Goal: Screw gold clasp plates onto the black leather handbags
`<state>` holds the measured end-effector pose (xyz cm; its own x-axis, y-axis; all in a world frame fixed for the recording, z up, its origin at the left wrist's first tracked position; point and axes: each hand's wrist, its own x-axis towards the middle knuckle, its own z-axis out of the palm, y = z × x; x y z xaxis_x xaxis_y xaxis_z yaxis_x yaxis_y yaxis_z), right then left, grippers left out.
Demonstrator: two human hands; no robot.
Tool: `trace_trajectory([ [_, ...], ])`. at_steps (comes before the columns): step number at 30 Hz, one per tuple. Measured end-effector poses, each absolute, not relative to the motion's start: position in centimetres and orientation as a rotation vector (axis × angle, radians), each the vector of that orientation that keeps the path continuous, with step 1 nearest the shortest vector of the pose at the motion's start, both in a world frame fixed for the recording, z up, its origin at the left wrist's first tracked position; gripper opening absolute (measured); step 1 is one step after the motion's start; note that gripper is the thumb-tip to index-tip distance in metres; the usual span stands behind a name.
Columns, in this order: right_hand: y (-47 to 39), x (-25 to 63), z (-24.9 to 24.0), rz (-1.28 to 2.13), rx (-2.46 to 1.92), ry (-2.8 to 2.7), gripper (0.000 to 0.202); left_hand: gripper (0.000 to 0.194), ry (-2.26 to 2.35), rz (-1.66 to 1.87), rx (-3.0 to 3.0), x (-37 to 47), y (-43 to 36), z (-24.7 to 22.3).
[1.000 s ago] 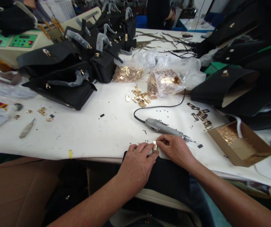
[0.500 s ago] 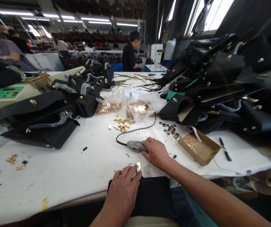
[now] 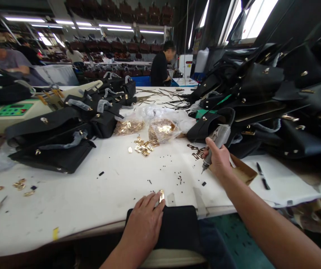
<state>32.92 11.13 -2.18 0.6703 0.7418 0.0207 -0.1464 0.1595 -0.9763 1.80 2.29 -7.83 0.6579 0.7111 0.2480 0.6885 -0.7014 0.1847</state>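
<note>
My right hand (image 3: 219, 158) grips a grey electric screwdriver (image 3: 220, 135), raised over the table with its thin bit pointing down and left. Under my left hand (image 3: 145, 215) lies a black leather piece (image 3: 179, 228), probably part of a bag, at the table's near edge. The fingers of that hand are closed together against a small gold metal clasp (image 3: 162, 195) at the leather's far edge. The left thumb's underside is hidden. Tiny dark screws (image 3: 180, 177) lie scattered between my hands.
Loose gold clasps (image 3: 143, 147) lie before clear plastic bags (image 3: 164, 129) of metal parts. A cardboard box (image 3: 243, 170) and a pen (image 3: 262, 175) are at right. Black handbags (image 3: 51, 147) stand at left; more are heaped at right (image 3: 264, 89). A person (image 3: 160, 67) stands beyond the table.
My right hand has lifted the screwdriver off the table and carried it right, turning its bit downward. My left hand stays at the clasp on the leather.
</note>
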Motion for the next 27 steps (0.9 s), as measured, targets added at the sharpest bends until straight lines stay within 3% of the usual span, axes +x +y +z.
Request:
trace_trajectory([
  [5,11.9,33.4,-4.1,0.505,-1.353,-0.558,0.042,0.038,1.194,0.466,2.763,1.9,2.2,-7.9],
  [16,13.9,33.0,-6.3,0.505,-1.361,-0.532,0.046,0.037,1.177,0.468,2.782,2.1,2.3,-7.6],
  [27,13.6,31.7,-5.1,0.535,-1.245,-0.538,0.042,0.035,1.177,0.473,2.748,2.1,2.3,-7.4],
])
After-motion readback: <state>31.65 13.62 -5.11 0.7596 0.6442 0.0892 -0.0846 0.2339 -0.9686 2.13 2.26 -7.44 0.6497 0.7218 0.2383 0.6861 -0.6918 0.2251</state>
